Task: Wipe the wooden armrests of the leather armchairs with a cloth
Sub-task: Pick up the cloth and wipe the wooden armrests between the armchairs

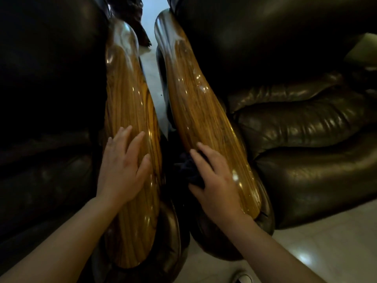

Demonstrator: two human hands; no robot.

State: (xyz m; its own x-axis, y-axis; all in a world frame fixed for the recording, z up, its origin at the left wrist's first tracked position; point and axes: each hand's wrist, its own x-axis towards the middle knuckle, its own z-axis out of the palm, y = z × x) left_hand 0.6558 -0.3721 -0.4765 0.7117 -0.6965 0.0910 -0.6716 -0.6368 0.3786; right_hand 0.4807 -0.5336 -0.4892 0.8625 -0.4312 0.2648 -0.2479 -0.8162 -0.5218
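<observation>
Two glossy wooden armrests run side by side away from me. The left armrest [128, 103] belongs to a dark leather armchair [47, 111] on the left. The right armrest [195, 103] belongs to a second armchair [302, 123]. My left hand [122, 166] lies flat on the left armrest with its fingers spread and holds nothing. My right hand [214, 180] presses a dark cloth [188, 170] against the inner side of the right armrest, near its front end. Most of the cloth is hidden in the shadowed gap.
A narrow gap between the two chairs shows pale tiled floor [152, 74]. More light tiles [326, 248] lie at the lower right, in front of the right armchair. A dark carved wooden object [135, 15] stands in the gap at the far end.
</observation>
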